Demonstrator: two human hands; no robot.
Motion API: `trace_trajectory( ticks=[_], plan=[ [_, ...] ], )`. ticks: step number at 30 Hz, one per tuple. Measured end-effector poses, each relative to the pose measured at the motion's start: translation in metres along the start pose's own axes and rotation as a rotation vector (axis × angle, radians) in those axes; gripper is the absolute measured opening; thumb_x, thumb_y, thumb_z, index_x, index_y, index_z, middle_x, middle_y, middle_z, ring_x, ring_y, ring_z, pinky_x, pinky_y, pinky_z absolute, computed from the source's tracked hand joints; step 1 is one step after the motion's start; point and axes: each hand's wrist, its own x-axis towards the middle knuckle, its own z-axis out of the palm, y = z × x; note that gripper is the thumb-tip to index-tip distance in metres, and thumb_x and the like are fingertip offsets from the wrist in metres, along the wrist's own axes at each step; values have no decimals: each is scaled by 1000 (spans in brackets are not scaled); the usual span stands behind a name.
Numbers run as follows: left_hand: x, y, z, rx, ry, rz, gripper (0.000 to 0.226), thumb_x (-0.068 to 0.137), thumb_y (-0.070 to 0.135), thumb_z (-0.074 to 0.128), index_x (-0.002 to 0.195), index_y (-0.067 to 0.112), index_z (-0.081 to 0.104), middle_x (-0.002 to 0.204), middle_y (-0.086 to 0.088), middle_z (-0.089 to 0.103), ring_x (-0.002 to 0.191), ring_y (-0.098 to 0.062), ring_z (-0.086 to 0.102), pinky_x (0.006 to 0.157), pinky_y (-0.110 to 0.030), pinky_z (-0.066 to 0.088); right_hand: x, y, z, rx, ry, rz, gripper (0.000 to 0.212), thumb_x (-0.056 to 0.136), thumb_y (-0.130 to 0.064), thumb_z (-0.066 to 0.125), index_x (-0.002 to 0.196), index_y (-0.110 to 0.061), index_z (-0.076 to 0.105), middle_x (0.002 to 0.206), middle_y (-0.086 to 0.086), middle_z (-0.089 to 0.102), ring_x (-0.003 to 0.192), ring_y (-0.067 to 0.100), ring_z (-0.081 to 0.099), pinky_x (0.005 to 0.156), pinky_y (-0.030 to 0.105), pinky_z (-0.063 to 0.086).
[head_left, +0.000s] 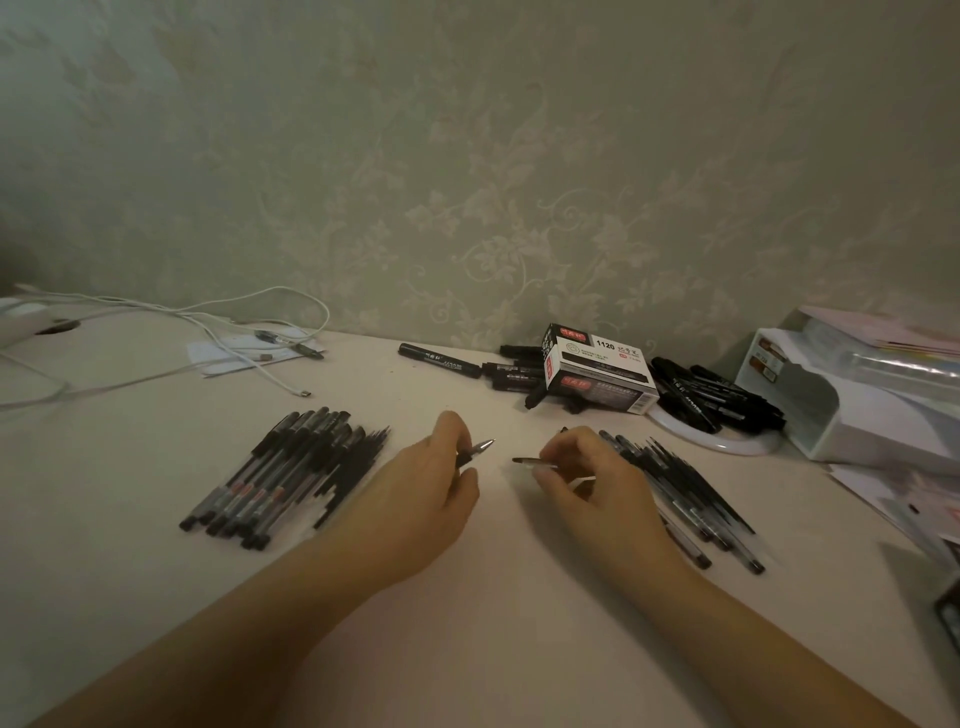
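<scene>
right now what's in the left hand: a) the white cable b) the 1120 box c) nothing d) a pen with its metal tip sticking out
D: the left hand grips a pen, its metal tip poking out toward the right hand, which pinches a thin refill.

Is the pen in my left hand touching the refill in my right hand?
Apart. The head view shows a strip of bare table between the pen tip and the refill end.
</scene>
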Motion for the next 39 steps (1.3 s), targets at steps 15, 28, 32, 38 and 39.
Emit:
trace_trajectory(
  ticks=[15, 28, 32, 38, 39],
  plan=[
    [-1, 3, -1, 12, 18, 68, 4, 97, 23, 50, 100, 21, 49, 96, 8, 51, 80, -9, 52, 73, -32, 48, -1, 6, 6, -241, 13, -171, 5, 92, -33, 64, 90, -32, 59, 92, -23, 53, 87, -3, 50, 69, 13, 38],
    [1, 6, 2, -54, 29, 179, 4, 94, 24, 56, 98, 22, 56, 93, 9, 57, 83, -6, 53, 76, -32, 48, -3, -7, 0, 170, -163, -97, 13, 94, -33, 62, 83, -36, 68, 78, -13, 69, 75, 1, 60, 68, 8, 43],
    [3, 6, -1, -56, 40, 201, 7, 94, 22, 58, 97, 19, 63, 90, 7, 59, 82, -7, 53, 75, -29, 46, -3, -9, -3, 258, -205, -67, 11, 92, -34, 64, 87, -32, 73, 80, -12, 73, 77, -3, 63, 72, 7, 43],
    [1, 9, 1, -68, -6, 183, 10, 95, 22, 55, 97, 20, 65, 87, 8, 61, 79, -6, 53, 73, -26, 45, -3, -6, -1, 271, -224, -48, 12, 91, -31, 67, 85, -25, 75, 77, -4, 73, 77, 11, 66, 76, 25, 50],
    [1, 9, 1, -82, -25, 161, 12, 96, 22, 53, 96, 21, 65, 85, 8, 62, 79, -6, 55, 72, -25, 46, -3, -5, -1, 279, -225, -44, 10, 90, -30, 68, 85, -25, 75, 77, -3, 73, 76, 12, 66, 77, 27, 51]
  ],
)
